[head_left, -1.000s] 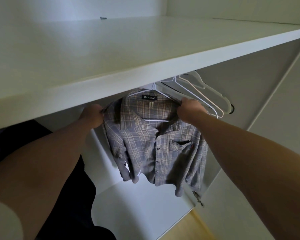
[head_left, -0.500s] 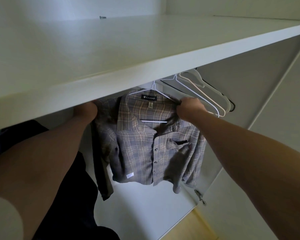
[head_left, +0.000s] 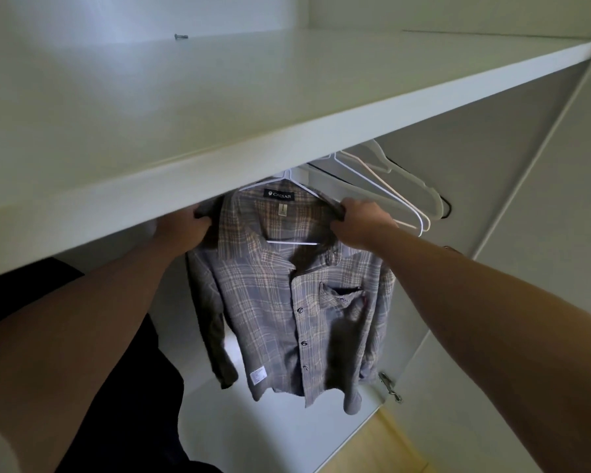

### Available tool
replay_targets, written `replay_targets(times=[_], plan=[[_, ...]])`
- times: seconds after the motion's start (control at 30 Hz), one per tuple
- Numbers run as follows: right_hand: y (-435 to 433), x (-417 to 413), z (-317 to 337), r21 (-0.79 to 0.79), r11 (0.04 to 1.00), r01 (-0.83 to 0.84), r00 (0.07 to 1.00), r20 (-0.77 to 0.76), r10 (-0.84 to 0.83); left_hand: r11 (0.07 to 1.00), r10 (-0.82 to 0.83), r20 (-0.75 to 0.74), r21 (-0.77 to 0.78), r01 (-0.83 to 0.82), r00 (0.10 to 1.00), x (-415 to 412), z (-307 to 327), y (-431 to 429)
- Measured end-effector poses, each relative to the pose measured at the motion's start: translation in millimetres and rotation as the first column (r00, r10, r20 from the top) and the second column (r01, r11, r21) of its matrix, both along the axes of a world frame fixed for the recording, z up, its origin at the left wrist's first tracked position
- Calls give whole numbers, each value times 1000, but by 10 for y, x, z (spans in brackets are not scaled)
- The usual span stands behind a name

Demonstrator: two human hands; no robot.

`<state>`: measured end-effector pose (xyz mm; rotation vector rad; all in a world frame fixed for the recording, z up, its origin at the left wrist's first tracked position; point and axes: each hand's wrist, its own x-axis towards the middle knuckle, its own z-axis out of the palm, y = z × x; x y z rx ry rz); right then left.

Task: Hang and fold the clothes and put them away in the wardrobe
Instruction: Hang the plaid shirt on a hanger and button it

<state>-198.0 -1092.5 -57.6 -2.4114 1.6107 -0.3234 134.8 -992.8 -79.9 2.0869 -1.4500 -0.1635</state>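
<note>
Plaid shirt [head_left: 287, 302] on white hanger [head_left: 292, 242]: likely soft, light, limp. Left hand [head_left: 181, 230], right hand [head_left: 359, 223] each grip 1 shoulder, a sensible hold.

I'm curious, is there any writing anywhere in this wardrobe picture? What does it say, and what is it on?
"CAESAR": on the black neck label inside the collar of the plaid shirt.
The small beige tag below it: too small to read.
The white patch at the shirt's hem: too blurred to read.
</note>
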Motion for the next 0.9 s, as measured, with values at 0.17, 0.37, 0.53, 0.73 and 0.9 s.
replay_targets(times=[0.17, 0.37, 0.53, 0.73, 0.9], plan=[[0, -289, 22, 114, 987, -114, 988, 120, 100, 997, 46, 49, -69, -43, 998, 1, -55, -181], [-131, -756, -134, 67, 990, 121, 981, -157, -109, 999, 37, 135, -23, -34, 990, 0, -66, -222], [-154, -860, -168, 45, 991, 129, 979, -167, -120, 996, 60, 194, 58, -73, 979, 101, -159, -188], [-117, -976, -233, 46, 982, 184, 967, -187, -173, 988, 100, 159, 102, -117, 982, 226, -234, -171], [-75, -956, -223, 31, 977, 209, 965, -168, -201, 965, 72, 77, 248, -89, 994, 293, -358, -152]])
